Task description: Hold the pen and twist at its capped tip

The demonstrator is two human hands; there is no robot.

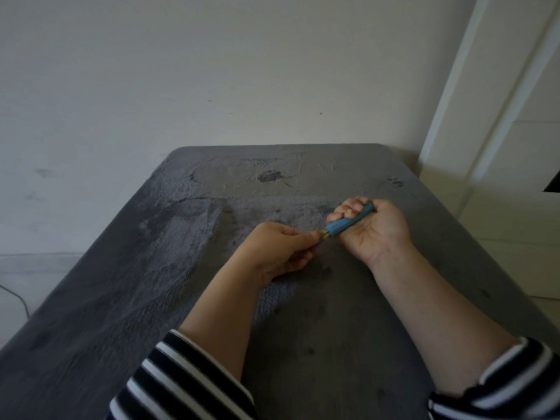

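Over a grey plush-covered surface, the right hand grips a slim blue tube-shaped tool while the left hand pinches its yellowish tip, apparently mid-adjustment, needing a steady pull or twist.

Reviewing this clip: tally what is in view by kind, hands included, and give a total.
Bare hands: 2, left hand and right hand
Blue-handled slim tools: 1, blue-handled tool with yellowish tip
Grey plush-covered tables: 1, grey plush-covered table
Striped sleeves: 2
Total: 6
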